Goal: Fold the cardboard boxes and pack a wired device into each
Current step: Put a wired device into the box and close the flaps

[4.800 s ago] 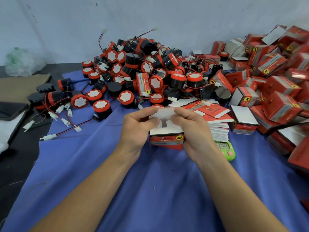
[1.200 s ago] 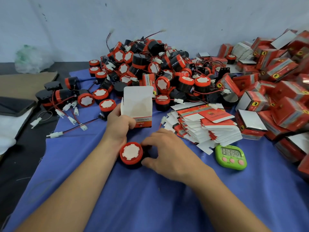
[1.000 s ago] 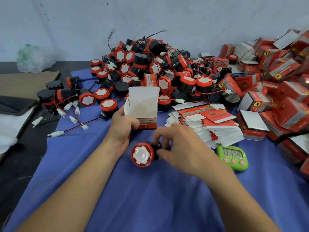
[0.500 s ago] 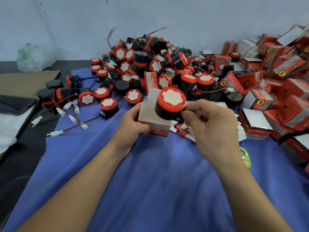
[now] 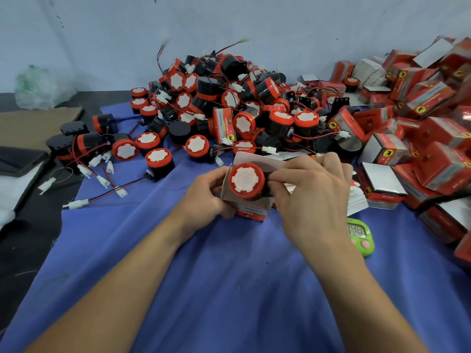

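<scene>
- The wired device (image 5: 246, 180) sat at the mouth of the cardboard box (image 5: 251, 211), held between the two hands. Its red-and-white face was turned toward the camera and only its rear end was inside. Insertion looked barely begun.
- Its lead and plug were hidden behind the right hand (image 5: 313, 200). A loose wire could snag on the box rim or be trapped under a flap at closing.
- The device filled the opening almost edge to edge. Pushed in tilted, it could jam and buckle the thin card wall.
- The raised lid flap (image 5: 257, 159), just beyond the fingers, could be creased if the right hand pressed forward over it.
- The left hand (image 5: 204, 197) gripped the box's left side, with its fingers curled round the wall and the thumb near the open edge.
- The right hand pinched the device's black body from the right, thumb and fingers closed on it. The two hands were close together.
- Beyond the hands lay a heap of loose devices (image 5: 229, 103), and packed boxes (image 5: 420, 138) were stacked to the right. A green timer (image 5: 360, 234) lay just beside the right wrist on the blue cloth (image 5: 229, 276).
</scene>
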Available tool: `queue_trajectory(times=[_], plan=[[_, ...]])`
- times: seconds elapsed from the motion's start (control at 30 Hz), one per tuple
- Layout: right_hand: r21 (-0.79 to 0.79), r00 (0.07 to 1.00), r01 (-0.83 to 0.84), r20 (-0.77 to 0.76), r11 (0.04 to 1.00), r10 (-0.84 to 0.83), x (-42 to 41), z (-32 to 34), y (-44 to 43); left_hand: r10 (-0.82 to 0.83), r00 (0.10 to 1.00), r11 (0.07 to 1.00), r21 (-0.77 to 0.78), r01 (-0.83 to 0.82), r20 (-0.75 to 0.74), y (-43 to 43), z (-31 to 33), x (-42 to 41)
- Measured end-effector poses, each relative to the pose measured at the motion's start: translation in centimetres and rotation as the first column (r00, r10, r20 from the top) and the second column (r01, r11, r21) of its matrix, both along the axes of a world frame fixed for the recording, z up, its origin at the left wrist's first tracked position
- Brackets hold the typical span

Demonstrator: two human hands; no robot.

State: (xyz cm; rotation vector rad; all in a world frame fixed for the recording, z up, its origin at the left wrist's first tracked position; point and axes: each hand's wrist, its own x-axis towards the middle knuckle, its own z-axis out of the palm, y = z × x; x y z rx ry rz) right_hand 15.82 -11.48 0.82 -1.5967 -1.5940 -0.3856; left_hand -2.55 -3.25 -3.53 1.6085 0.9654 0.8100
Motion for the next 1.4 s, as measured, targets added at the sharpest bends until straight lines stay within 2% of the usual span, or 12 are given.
queue_trajectory(times=[0.27,0.37,0.5,0.6,0.67,0.77,0.87,0.97,1.07,1.13,1.27,1.4], plan=[[-0.131,0.972,0.199,0.154,0.971,-0.178,-3.6,-0.2,0.0,0.024,0.993,0.997,0.07,-0.016,-0.117,0.0,-0.2,0.2],[-0.263,0.952,0.241,0.252,0.934,-0.174,-3.8,-0.8,0.1,0.003,0.998,0.998,0.064,0.001,-0.056,-0.3,-0.2,0.3],[-0.33,0.938,0.265,0.304,0.906,-0.163,-3.5,-1.5,0.5,-0.065,0.983,0.996,-0.054,0.075,0.174,-0.8,-0.2,0.0],[-0.351,0.951,0.178,0.302,0.919,-0.068,-3.1,-1.9,0.6,0.014,0.996,1.0,0.004,-0.015,0.091,-0.8,-0.1,0.3],[-0.358,0.966,0.112,0.256,0.927,-0.017,-2.6,-1.9,0.7,0.085,0.996,0.994,0.074,-0.084,-0.009,-0.6,-0.3,0.5],[-0.274,0.995,0.046,0.099,0.961,-0.019,-1.4,-1.1,0.8,0.17,0.984,0.984,0.062,-0.168,-0.044,-0.5,-0.7,0.7],[-0.209,0.994,0.105,0.002,0.972,-0.107,0.1,-0.2,0.5,0.257,0.965,0.966,0.056,-0.253,-0.062,-0.5,-0.8,0.9],[-0.248,0.967,0.171,-0.142,0.954,-0.21,1.4,0.1,0.5,0.303,0.951,0.953,0.041,-0.301,-0.068,-0.4,-0.8,1.1],[-0.171,0.93,-0.028,-0.367,0.985,-0.037,1.4,0.2,0.5,0.321,0.944,0.947,0.034,-0.32,-0.069,-0.5,-0.7,1.2],[-0.069,0.907,-0.145,-0.407,0.987,0.105,0.5,0.2,0.3,0.322,0.945,0.947,0.037,-0.32,-0.062,-0.5,-0.8,1.2],[-0.077,0.921,-0.309,-0.274,0.948,0.277,-1.7,-0.4,0.1,0.297,0.953,0.954,0.057,-0.294,-0.053,-0.7,-0.6,1.1],[-0.201,0.985,-0.173,-0.02,0.964,0.173,-2.4,-0.8,0.7,0.28,0.958,0.958,0.077,-0.276,-0.054,-0.6,-0.4,1.0]])
